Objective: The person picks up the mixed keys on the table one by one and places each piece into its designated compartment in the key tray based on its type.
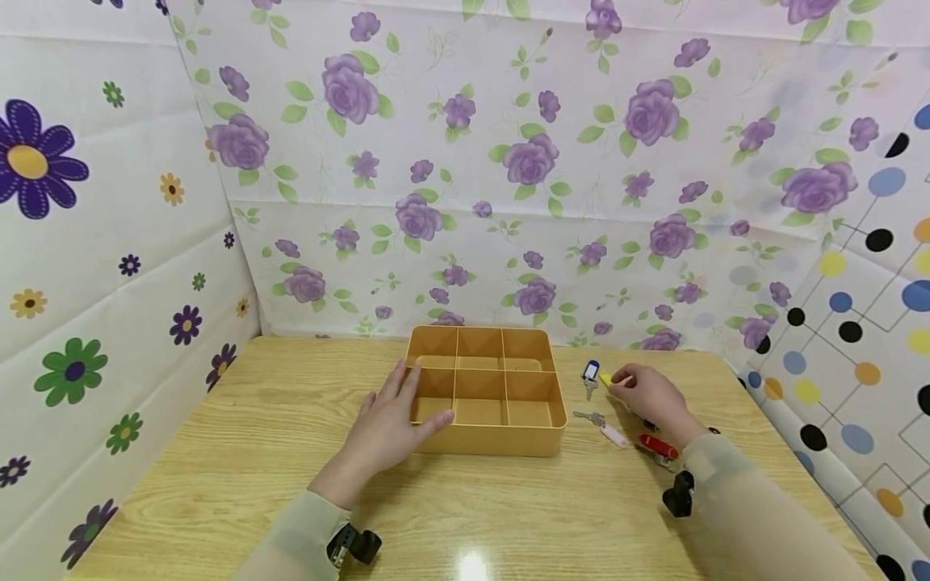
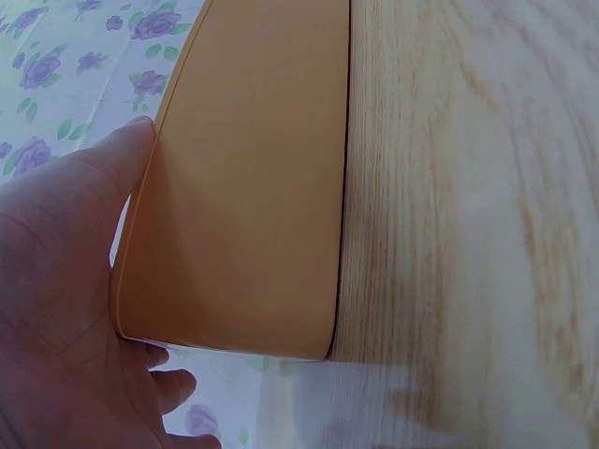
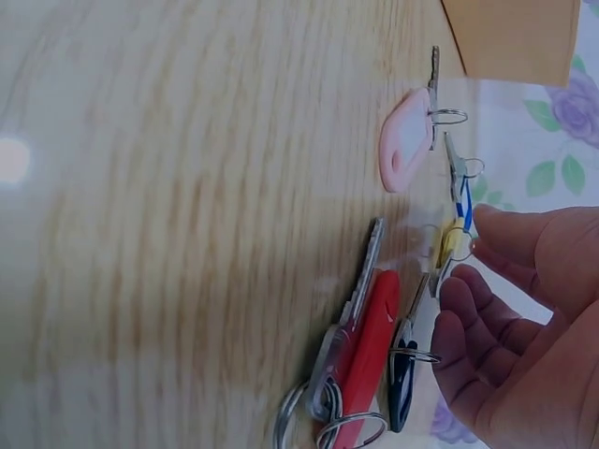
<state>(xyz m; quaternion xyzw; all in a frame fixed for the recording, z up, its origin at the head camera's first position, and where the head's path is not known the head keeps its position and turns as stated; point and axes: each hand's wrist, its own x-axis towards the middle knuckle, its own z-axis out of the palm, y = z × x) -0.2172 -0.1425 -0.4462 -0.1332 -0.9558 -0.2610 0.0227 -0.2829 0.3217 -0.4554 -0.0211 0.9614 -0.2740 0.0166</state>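
A tan six-compartment organizer box (image 1: pixel 491 440) stands on the table. My left hand (image 1: pixel 385 428) rests on its left end, fingers extended along the left side and thumb at the front rim; the left wrist view shows the box's front wall (image 2: pixel 248 187). To the box's right, my right hand (image 1: pixel 650 397) pinches at the ring of a key with a yellow tag (image 3: pixel 447 241), partly hidden by the fingertips. Around this hand lie a blue-tagged key (image 1: pixel 591 370), a pink-tagged key (image 3: pixel 407 140), a red tag with keys (image 1: pixel 658 446) and a black-tagged key (image 3: pixel 402 383).
The wooden table (image 1: pixel 240 452) extends to both sides and in front of the box. A purple-rose cloth (image 1: pixel 450 161) hangs behind it, a daisy-print cloth (image 1: pixel 131 339) on the left and a dotted cloth (image 1: pixel 872 339) on the right.
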